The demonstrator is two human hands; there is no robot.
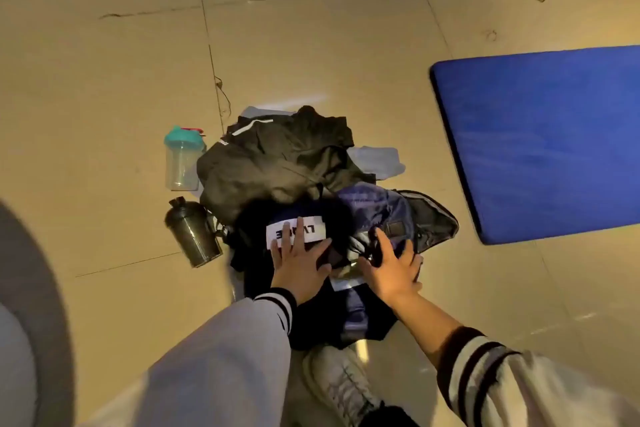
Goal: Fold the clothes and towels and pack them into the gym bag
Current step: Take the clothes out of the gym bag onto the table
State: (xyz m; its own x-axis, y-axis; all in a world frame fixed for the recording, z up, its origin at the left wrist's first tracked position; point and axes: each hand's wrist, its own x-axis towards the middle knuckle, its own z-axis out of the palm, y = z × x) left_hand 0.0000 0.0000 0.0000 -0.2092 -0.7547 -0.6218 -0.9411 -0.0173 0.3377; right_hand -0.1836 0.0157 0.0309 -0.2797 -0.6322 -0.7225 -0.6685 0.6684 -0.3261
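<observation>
A black garment with a white lettered label [294,230] lies on the floor in front of me. My left hand [299,262] rests flat on it, fingers straight over the label. To its right stands the open dark blue gym bag [412,218], its grey inside showing. My right hand [393,269] lies spread on the bag's near edge, fingers straight. Behind both sits a crumpled dark olive jacket [277,163], with a pale blue cloth [379,158] partly under it.
A clear shaker with a teal lid [181,158] and a black shaker bottle [194,232] stand left of the pile. A blue mat [547,139] lies at the right. My white shoe [341,381] is just below the garment. Beige floor tiles surround everything.
</observation>
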